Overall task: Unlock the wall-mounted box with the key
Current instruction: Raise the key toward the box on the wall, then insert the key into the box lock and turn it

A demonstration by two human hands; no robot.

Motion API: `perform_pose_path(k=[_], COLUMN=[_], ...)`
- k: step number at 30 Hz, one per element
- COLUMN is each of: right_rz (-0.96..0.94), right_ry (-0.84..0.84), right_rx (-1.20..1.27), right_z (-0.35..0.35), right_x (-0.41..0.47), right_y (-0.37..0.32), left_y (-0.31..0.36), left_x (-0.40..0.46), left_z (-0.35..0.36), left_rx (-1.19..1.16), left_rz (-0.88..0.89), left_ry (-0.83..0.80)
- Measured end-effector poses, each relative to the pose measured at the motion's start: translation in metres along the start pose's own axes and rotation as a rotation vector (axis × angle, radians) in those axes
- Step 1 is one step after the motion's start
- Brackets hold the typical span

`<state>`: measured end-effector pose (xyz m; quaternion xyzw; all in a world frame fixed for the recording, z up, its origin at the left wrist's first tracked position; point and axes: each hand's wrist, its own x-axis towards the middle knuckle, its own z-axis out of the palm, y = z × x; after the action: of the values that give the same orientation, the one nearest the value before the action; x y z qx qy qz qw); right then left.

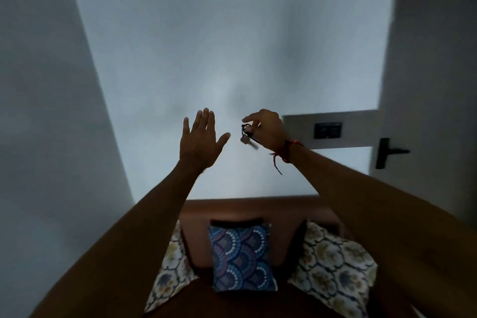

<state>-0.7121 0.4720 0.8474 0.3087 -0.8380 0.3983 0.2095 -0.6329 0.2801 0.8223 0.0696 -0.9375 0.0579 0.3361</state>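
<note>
Both my arms are raised in front of a plain pale wall. My right hand (268, 128) pinches a dark key ring, and a small metal key (247, 139) dangles blurred below the fingers. A red thread is tied around that wrist. My left hand (200, 137) is held up flat with its fingers apart and nothing in it, a short gap left of the key. No wall-mounted box shows in this view.
A grey panel with a dark switch plate (327, 130) is on the wall at right, beside a white door with a black handle (386, 152). Below me is a brown sofa (247, 208) with a blue patterned cushion (241, 257) between two floral ones.
</note>
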Motion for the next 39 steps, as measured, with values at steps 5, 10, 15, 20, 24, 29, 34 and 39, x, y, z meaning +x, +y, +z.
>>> perform_pose_path(k=[5, 10, 15, 20, 24, 29, 34, 39], right_rz=[0.044, 0.099, 0.165, 0.215, 0.230, 0.199, 0.175, 0.163], right_ry=[0.072, 0.187, 0.227, 0.252, 0.251, 0.228, 0.204, 0.181], right_rx=[-0.062, 0.008, 0.036, 0.007, -0.032, -0.064, -0.048, -0.021], right_z=[-0.072, -0.133, -0.178, -0.205, -0.215, -0.224, -0.221, -0.219], right_x=[-0.002, -0.007, 0.001, 0.025, 0.057, 0.114, 0.157, 0.192], right_y=[0.074, 0.137, 0.201, 0.267, 0.315, 0.366, 0.415, 0.458], left_y=[0.101, 0.175, 0.236, 0.287, 0.319, 0.345, 0.360, 0.375], left_x=[0.043, 0.083, 0.129, 0.172, 0.213, 0.267, 0.314, 0.349], left_z=[0.025, 0.043, 0.065, 0.105, 0.143, 0.190, 0.233, 0.269], left_rx=[-0.060, -0.086, -0.116, -0.154, -0.192, -0.238, -0.245, -0.221], left_rz=[0.097, 0.189, 0.238, 0.281, 0.288, 0.276, 0.239, 0.236], left_ry=[0.014, -0.005, 0.012, 0.015, 0.022, 0.042, 0.042, 0.077])
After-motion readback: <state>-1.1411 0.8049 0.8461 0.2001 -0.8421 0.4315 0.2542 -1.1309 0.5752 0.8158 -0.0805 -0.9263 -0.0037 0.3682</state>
